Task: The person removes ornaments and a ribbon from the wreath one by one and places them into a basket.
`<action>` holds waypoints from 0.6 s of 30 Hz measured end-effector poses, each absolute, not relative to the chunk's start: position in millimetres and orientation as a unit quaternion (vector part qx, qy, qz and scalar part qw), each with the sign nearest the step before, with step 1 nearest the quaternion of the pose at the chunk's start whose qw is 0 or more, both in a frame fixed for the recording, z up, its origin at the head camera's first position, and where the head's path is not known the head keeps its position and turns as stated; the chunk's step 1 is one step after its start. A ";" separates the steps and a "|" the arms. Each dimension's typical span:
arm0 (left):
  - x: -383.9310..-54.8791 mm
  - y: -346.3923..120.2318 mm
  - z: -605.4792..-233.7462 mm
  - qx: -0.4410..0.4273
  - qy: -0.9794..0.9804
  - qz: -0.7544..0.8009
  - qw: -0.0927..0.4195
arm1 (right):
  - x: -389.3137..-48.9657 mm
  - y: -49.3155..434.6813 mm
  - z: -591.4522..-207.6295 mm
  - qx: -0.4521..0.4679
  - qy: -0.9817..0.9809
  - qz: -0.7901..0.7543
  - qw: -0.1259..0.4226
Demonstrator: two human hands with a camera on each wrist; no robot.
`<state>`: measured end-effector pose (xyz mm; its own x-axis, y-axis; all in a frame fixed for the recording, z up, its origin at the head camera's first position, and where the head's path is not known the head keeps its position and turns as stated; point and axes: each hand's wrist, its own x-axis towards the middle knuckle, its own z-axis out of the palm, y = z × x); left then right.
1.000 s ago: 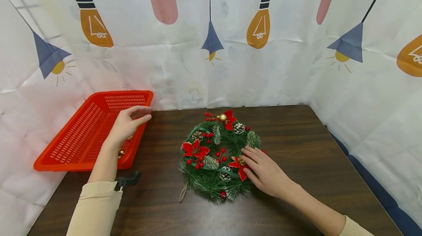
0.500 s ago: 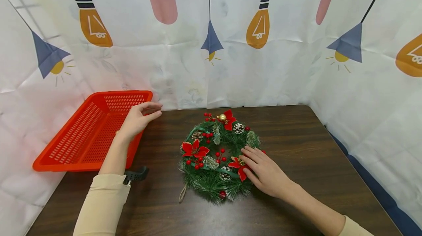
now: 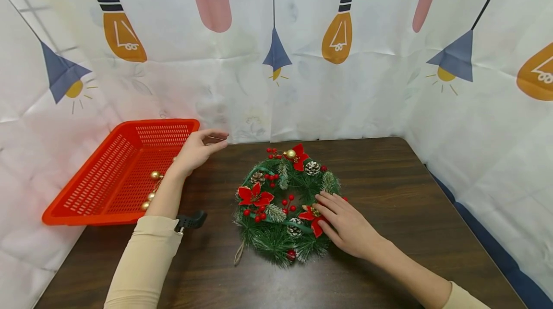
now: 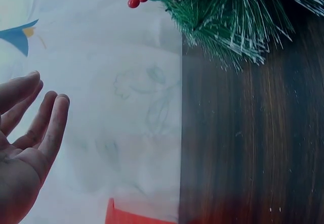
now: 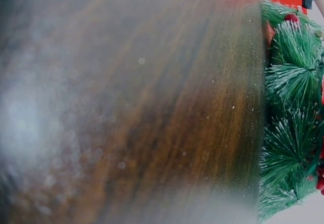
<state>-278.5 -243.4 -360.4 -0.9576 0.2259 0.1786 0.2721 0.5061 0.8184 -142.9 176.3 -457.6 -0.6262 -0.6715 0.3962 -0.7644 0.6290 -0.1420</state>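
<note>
A green Christmas wreath (image 3: 276, 239) with red poinsettias, pinecones and red berries lies on the table; a gold bauble (image 3: 291, 154) sits at its far side. My right hand (image 3: 343, 225) rests on the wreath's right side, fingers extended beside a red poinsettia (image 3: 256, 196) of the same kind as the one at left. My left hand (image 3: 196, 153) hovers past the right rim of the red basket (image 3: 92, 179), thumb and fingers apart. In the left wrist view, nothing shows between the fingers (image 4: 58, 125) of the left hand. Gold baubles (image 3: 155, 174) lie in the basket, partly hidden by the left forearm.
The dark wooden table (image 3: 389, 174) meets a white curtain (image 3: 242, 93) printed with lamps and bulbs at the back. A twine loop (image 3: 239, 254) sticks out at the wreath's front left. A black strap (image 3: 192, 220) is on the left wrist.
My left hand has moved right, from over the basket to beyond its right rim, uncovering several gold baubles. The right hand and the wreath have stayed in place.
</note>
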 end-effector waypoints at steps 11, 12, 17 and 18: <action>-288.3 -224.5 -361.9 -0.180 -0.860 -0.477 0.013 | -143.0 176.2 -457.3 0.401 -0.891 0.148 0.150; -289.0 -222.6 -362.2 -0.185 -0.860 -0.476 0.012 | -143.0 176.1 -457.1 0.401 -0.891 0.148 0.150; -291.7 -211.6 -362.9 -0.204 -0.860 -0.468 0.018 | -142.8 175.6 -456.2 0.399 -0.893 0.147 0.148; -291.8 -209.1 -362.7 -0.206 -0.860 -0.467 0.016 | -142.8 175.6 -456.1 0.399 -0.893 0.147 0.147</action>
<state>-291.8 -209.1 -362.7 -0.9144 0.3397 0.2201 0.3695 0.4786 0.7965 -142.8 175.6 -456.1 -0.6376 -0.6697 0.3807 -0.7565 0.6375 -0.1457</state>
